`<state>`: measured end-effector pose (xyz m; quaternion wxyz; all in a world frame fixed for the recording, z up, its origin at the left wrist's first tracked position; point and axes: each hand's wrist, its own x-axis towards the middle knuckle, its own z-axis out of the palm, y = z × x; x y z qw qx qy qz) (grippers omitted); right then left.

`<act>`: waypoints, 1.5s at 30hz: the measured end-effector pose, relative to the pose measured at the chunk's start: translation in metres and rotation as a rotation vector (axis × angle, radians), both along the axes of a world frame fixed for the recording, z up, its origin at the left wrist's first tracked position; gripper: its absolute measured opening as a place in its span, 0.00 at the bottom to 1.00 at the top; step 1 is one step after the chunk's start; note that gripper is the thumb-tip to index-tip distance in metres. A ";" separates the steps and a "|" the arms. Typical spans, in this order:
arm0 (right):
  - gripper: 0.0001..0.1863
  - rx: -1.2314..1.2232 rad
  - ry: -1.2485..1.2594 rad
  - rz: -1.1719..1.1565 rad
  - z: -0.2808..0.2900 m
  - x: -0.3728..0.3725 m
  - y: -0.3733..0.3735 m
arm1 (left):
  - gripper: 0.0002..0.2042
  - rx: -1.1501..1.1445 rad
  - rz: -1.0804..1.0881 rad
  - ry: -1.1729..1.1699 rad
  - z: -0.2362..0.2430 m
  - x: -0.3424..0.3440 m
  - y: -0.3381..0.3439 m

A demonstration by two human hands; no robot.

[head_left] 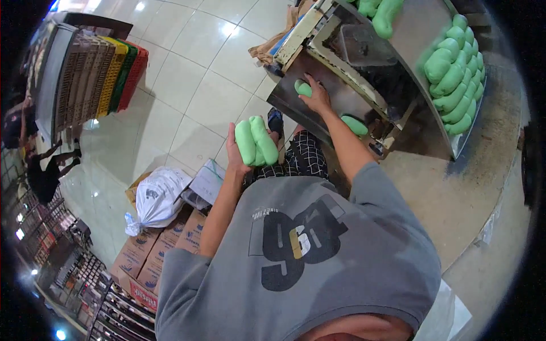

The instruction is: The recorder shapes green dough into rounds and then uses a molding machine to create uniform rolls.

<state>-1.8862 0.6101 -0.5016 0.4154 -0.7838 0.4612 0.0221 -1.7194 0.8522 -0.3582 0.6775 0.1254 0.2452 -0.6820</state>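
Smooth light-green dough rolls (255,142) lie side by side in my left hand (232,152), whose fingers cup them from below, in front of my body. My right hand (319,96) reaches into the metal tray (333,85) of a machine. Between its thumb and fingers is another green dough roll (303,88). A further green dough piece (354,125) rests in the same tray, nearer to me, below my right forearm.
The worn cream-coloured machine (364,85) stands at the right, with piled green dough rolls (455,79) beyond its metal panel. Stacked crates (108,74) are at the far left. Cardboard boxes (162,250) and a white sack (162,196) sit on my left. Another person (45,173) is farther off.
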 end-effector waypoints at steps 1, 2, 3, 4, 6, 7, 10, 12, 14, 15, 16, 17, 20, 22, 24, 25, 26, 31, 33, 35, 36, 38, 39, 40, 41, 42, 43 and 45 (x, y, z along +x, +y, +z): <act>0.42 0.033 -0.108 -0.010 0.002 0.003 0.009 | 0.39 0.071 -0.042 -0.065 0.002 -0.002 -0.002; 0.42 -0.005 -0.099 -0.021 0.009 0.009 0.022 | 0.39 -0.005 -0.046 -0.024 0.003 -0.002 -0.005; 0.41 0.219 -0.245 -0.106 0.021 0.010 0.038 | 0.39 0.051 -0.047 -0.067 0.004 -0.004 -0.008; 0.41 0.418 -0.361 -0.248 0.037 0.010 0.055 | 0.39 0.019 -0.072 -0.103 0.005 -0.005 -0.011; 0.36 0.698 -0.637 -0.275 0.074 0.002 0.095 | 0.37 0.034 -0.084 -0.098 0.004 -0.006 -0.017; 0.34 0.356 -0.480 -0.180 0.088 0.005 0.115 | 0.36 -0.019 -0.111 -0.085 0.003 -0.007 -0.019; 0.29 -0.022 -0.388 -0.119 0.107 -0.024 0.118 | 0.35 0.052 -0.229 -0.158 -0.002 -0.010 -0.028; 0.27 0.973 -0.499 -0.268 0.099 -0.075 0.076 | 0.35 0.018 -0.245 -0.075 -0.002 -0.014 -0.034; 0.30 0.118 -0.233 -0.155 0.075 -0.121 0.048 | 0.35 0.071 -0.289 -0.052 0.000 -0.019 -0.040; 0.34 -0.300 0.260 0.014 0.062 -0.144 0.037 | 0.35 0.072 -0.304 -0.057 0.002 -0.022 -0.043; 0.34 -0.264 0.234 0.019 0.049 -0.161 0.030 | 0.35 0.000 -0.304 -0.025 0.005 -0.024 -0.046; 0.36 -0.150 0.317 -0.025 0.037 -0.174 0.026 | 0.35 0.017 -0.317 -0.018 0.008 -0.025 -0.048; 0.36 0.039 0.397 -0.115 0.025 -0.191 0.037 | 0.34 -0.002 -0.371 -0.018 0.014 -0.028 -0.055; 0.35 0.105 0.394 -0.164 0.039 -0.175 0.057 | 0.33 -0.047 -0.414 -0.026 0.013 -0.028 -0.058; 0.31 0.031 0.079 -0.370 0.073 -0.159 0.081 | 0.37 -0.135 -0.395 0.036 0.009 -0.029 -0.061; 0.29 0.208 -0.172 -0.520 0.090 -0.144 0.093 | 0.37 -0.138 -0.391 0.047 0.006 -0.030 -0.062; 0.27 0.397 -0.362 -0.708 0.109 -0.127 0.107 | 0.36 -0.089 -0.430 0.031 0.003 -0.032 -0.063; 0.33 0.650 -1.008 -0.722 0.172 -0.081 0.138 | 0.31 0.019 -0.421 -0.049 -0.005 -0.035 -0.062; 0.34 1.059 -1.208 -0.620 0.170 -0.092 0.123 | 0.31 0.042 -0.339 -0.089 -0.005 -0.034 -0.059; 0.32 1.577 -1.227 -0.229 0.152 -0.119 0.092 | 0.26 0.196 -0.262 -0.198 -0.006 -0.032 -0.054; 0.29 1.087 -0.787 -0.394 0.136 -0.129 0.079 | 0.26 0.195 -0.267 -0.197 -0.007 -0.032 -0.052; 0.31 0.235 -0.231 -0.297 0.096 -0.146 0.048 | 0.24 -0.006 -0.157 -0.170 -0.011 -0.030 -0.047; 0.34 -0.191 0.107 -0.197 0.077 -0.156 0.038 | 0.23 -0.097 -0.090 -0.165 -0.013 -0.029 -0.046; 0.34 -0.164 0.134 -0.213 0.060 -0.162 0.036 | 0.23 -0.112 -0.094 -0.168 -0.016 -0.028 -0.044; 0.36 -0.077 0.273 -0.208 0.044 -0.166 0.029 | 0.23 -0.124 -0.097 -0.236 -0.017 -0.027 -0.044; 0.38 0.044 0.470 -0.203 0.032 -0.168 0.025 | 0.23 -0.109 -0.111 -0.320 -0.018 -0.025 -0.044; 0.38 0.033 0.305 -0.264 0.025 -0.169 0.026 | 0.23 -0.161 -0.100 -0.318 -0.018 -0.024 -0.045; 0.41 0.116 0.173 -0.437 0.030 -0.164 0.037 | 0.23 0.102 -0.068 -0.297 -0.012 -0.021 -0.048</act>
